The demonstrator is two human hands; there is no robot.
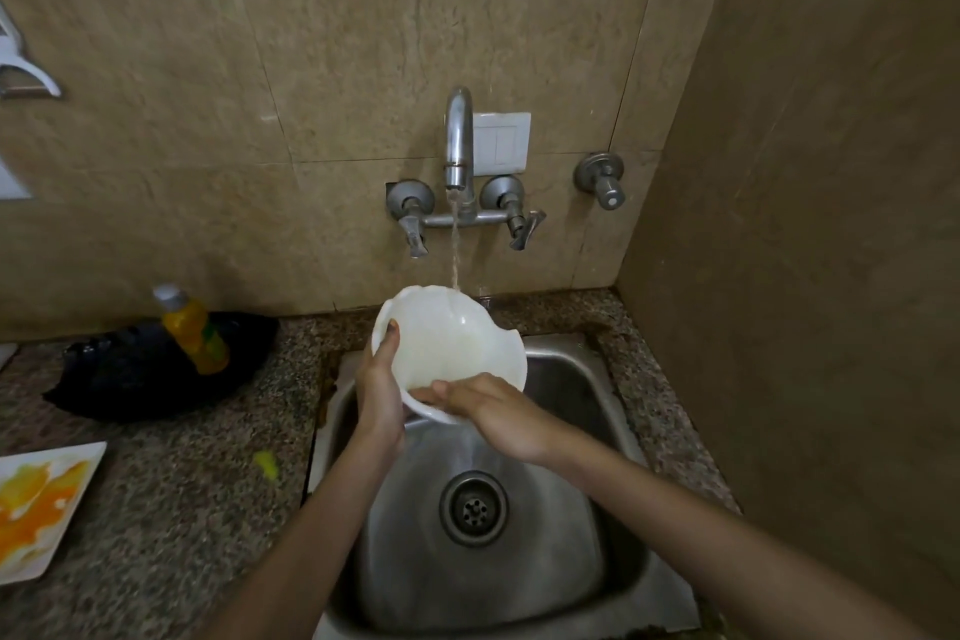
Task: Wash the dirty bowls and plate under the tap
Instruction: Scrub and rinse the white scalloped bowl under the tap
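A white bowl (452,340) with a wavy rim is held over the steel sink (571,582), tilted toward me. Water streams from the tap (459,140) onto the bowl's far rim. My left hand (378,392) grips the bowl's left side, thumb inside the rim. My right hand (498,411) holds the bowl's near rim, with fingers laid over the edge. A white square plate (39,504) smeared with orange and yellow lies on the counter at the far left.
A yellow dish-soap bottle (193,333) lies on a black pan or cloth (140,374) on the granite counter (182,525). A yellow blob (266,464) sits near the sink's left edge. A brown wall (810,276) closes in the right side.
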